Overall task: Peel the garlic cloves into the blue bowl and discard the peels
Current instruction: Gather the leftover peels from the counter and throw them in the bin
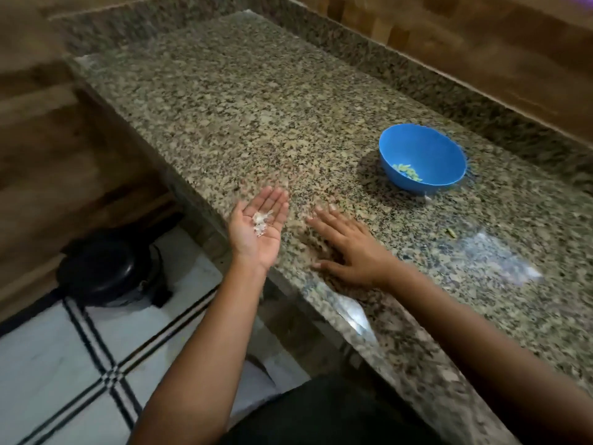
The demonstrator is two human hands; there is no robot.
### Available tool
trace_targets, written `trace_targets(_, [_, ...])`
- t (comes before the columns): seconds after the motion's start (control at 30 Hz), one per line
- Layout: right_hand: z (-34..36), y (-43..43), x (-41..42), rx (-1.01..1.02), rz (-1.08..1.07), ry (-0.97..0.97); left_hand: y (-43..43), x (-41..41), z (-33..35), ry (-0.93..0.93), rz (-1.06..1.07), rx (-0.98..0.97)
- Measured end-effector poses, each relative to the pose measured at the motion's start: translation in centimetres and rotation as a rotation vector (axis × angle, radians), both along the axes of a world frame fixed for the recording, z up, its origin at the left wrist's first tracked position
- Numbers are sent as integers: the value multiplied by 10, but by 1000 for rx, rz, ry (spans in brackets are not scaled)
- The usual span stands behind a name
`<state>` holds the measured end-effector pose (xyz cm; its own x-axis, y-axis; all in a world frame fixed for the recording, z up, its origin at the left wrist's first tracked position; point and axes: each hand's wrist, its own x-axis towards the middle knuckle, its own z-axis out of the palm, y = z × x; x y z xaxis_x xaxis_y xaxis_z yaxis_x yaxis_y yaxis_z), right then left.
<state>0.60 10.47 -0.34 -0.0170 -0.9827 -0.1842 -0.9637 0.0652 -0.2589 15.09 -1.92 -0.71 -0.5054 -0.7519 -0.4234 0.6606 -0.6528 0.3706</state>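
My left hand (pixel 258 228) is held palm up at the counter's left edge, fingers straight, with a small heap of white garlic peels (pixel 260 222) lying in the palm. My right hand (pixel 345 248) lies flat, palm down, on the granite counter just right of it, fingers spread. The blue bowl (pixel 426 149) stands farther back on the right and holds several pale peeled garlic cloves (pixel 407 171) at its bottom.
The granite counter (pixel 256 107) runs back to a wooden wall. A clear plastic bag (pixel 500 255) lies on the counter at the right, with a small green scrap (pixel 450 232) near it. On the tiled floor to the left stands a black pedal bin (pixel 106 268).
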Motion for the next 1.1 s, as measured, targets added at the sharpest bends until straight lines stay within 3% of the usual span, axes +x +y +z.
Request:
trace_targets(0.3, [-12, 63, -34, 111, 324, 34, 83, -7, -1, 7, 208, 62])
trace_targets(0.57, [-20, 43, 2, -12, 214, -46, 92, -14, 1, -9, 309, 54])
trace_targets(0.77, [-24, -1, 21, 8, 35, -51, 73, 3, 4, 35, 464, 71])
trace_targets(0.93, [-18, 16, 25, -65, -41, -224, 72, 4, 5, 9, 455, 73])
trace_targets(1.1, [-22, 15, 30, -55, -53, -101, 68, 5, 5, 5, 462, 100])
